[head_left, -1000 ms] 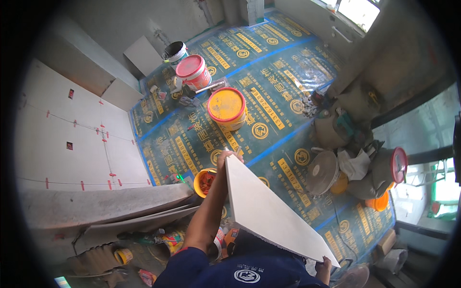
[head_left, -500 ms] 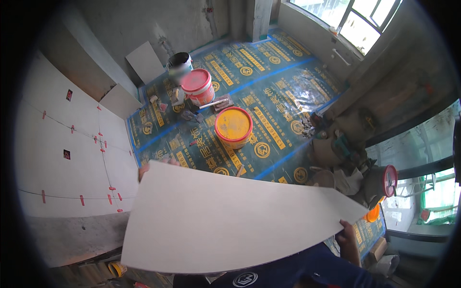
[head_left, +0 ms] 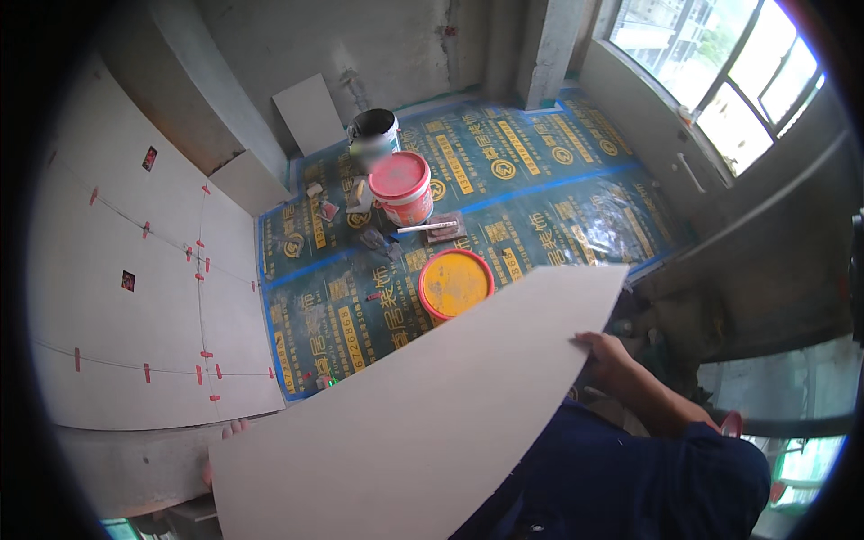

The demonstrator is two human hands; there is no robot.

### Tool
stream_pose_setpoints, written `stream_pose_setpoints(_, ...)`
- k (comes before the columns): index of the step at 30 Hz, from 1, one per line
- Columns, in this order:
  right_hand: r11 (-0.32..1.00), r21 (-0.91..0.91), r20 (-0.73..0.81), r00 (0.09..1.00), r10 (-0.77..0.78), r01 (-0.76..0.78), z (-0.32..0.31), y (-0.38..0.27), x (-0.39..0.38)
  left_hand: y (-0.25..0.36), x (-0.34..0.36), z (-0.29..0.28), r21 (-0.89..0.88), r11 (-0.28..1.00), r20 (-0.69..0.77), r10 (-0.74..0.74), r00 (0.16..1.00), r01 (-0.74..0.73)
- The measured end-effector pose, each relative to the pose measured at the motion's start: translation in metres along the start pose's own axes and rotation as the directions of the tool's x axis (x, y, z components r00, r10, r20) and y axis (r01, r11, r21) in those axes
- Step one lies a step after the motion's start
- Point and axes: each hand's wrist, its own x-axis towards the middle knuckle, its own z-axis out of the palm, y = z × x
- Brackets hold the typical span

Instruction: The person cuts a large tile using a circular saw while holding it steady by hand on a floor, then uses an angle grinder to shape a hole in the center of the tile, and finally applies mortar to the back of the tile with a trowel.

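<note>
A large, plain whitish wall tile (head_left: 405,423) is held slantwise in front of my body, its right end higher than its left. My right hand (head_left: 605,356) is closed on the tile's right edge, close to the upper corner. At the opposite end, my left hand (head_left: 236,428) grips the left edge. Only its fingertips show over the rim, and the tile hides the rest. The tile also covers the near part of a round bucket with a yellow top and red rim (head_left: 456,283).
Large pale tiles with red clips in the joints (head_left: 135,297) cover the left wall. Printed green sheeting (head_left: 540,225) lies on the floor. A pink-lidded bucket (head_left: 400,184), a black-topped bucket (head_left: 382,126) and a white-handled tool (head_left: 430,227) stand or lie there. One tile (head_left: 309,115) leans at the back.
The tile has turned from nearly level to a slant. Its right end rose with my right hand, while its left end dropped with my left hand. The view has shifted too.
</note>
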Motion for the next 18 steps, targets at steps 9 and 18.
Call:
stream_pose_setpoints(9,0.982,-0.187,0.349,0.937,0.034,0.034,0.195,-0.148,0.131,-0.045,-0.002,0.106,0.108,0.986,-0.314,0.152,0.937,-0.123)
stream_pose_setpoints(18,0.948,-0.318,0.456,0.88,0.134,0.02,0.285,-0.168,0.174,-0.077,-0.009,0.148,0.139,0.972,-0.452,0.234,0.861,-0.191)
